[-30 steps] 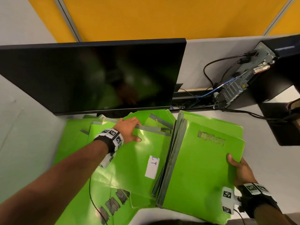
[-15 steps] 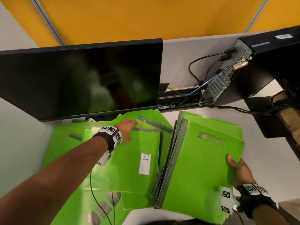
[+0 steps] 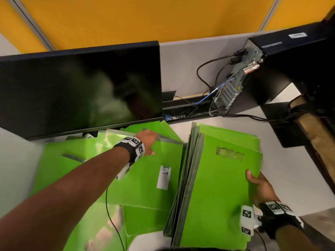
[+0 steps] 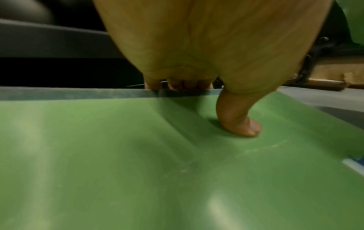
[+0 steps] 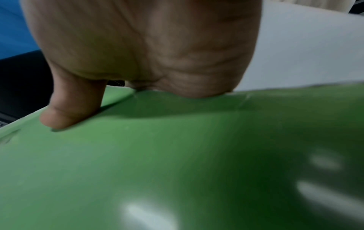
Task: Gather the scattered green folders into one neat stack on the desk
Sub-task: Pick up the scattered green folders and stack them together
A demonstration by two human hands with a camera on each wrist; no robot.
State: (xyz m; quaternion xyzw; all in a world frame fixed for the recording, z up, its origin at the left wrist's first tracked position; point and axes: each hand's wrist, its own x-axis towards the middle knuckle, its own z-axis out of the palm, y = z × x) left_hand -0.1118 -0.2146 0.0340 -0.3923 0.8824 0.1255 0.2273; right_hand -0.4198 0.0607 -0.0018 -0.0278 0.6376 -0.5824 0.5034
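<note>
Several green folders lie on the white desk (image 3: pixel 282 165). On the left, a loose overlapping spread has a folder with a white label (image 3: pixel 145 171) on top. My left hand (image 3: pixel 147 142) grips its far grey-spined edge, fingers curled over the edge (image 4: pixel 177 84) and thumb (image 4: pixel 239 123) on the green cover (image 4: pixel 138 155). On the right sits a stack of folders (image 3: pixel 223 187) with grey spines facing left. My right hand (image 3: pixel 257 185) pinches its right edge, thumb (image 5: pixel 69 109) on top of the cover (image 5: pixel 177 155), fingers hidden beneath.
A black monitor (image 3: pixel 78 91) stands just behind the left folders. A computer tower (image 3: pixel 272 69) with cables (image 3: pixel 208 84) sits at the back right. A dark shelf edge (image 3: pixel 299 127) borders the desk on the right. More green folders (image 3: pixel 87 223) reach the near desk edge.
My left hand has slid farther along the labelled folder's far edge toward the monitor. The right hand keeps its hold on the stack. The head view has shifted right.
</note>
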